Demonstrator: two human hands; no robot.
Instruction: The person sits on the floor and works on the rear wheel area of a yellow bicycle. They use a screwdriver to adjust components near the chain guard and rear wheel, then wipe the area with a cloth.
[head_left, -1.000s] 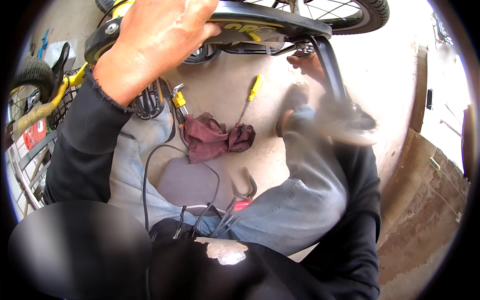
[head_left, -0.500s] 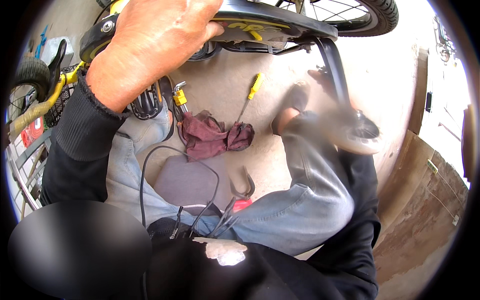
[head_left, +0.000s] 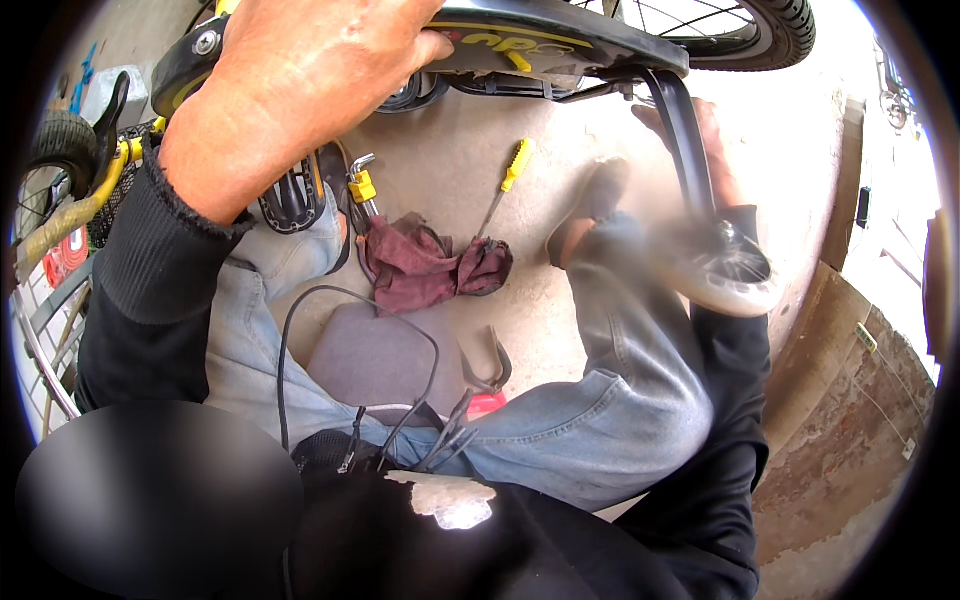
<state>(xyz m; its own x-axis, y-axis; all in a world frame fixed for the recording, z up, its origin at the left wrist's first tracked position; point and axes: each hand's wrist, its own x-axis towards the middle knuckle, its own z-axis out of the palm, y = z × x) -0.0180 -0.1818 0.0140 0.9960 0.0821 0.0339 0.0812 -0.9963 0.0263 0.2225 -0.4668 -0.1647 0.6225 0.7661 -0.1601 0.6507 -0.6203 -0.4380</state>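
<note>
A child's bicycle stands across the top, its black chain guard (head_left: 560, 40) facing me. My left hand (head_left: 310, 90) is closed on the bicycle at the guard, its thumb against the guard's face; the other fingers are mostly hidden. At the right, my right hand (head_left: 712, 150) reaches up behind the black bracket (head_left: 680, 140) of a training wheel (head_left: 735, 280). Its visible fingers are apart, with nothing seen in them. The bracket covers part of that hand. A black pedal (head_left: 293, 203) hangs below my left wrist.
On the ground lie a yellow-handled screwdriver (head_left: 516, 165), a dark red cloth (head_left: 415, 265) and a yellow-and-metal tool (head_left: 361, 185). A grey pad (head_left: 380, 350) sits between my legs, with a black cable (head_left: 285, 370) looping over it. Another yellow bicycle (head_left: 75, 215) is at the left.
My right hand has risen into clearer view behind the bracket. The bicycle and training wheel have shifted slightly right. My left hand remains at the chain guard.
</note>
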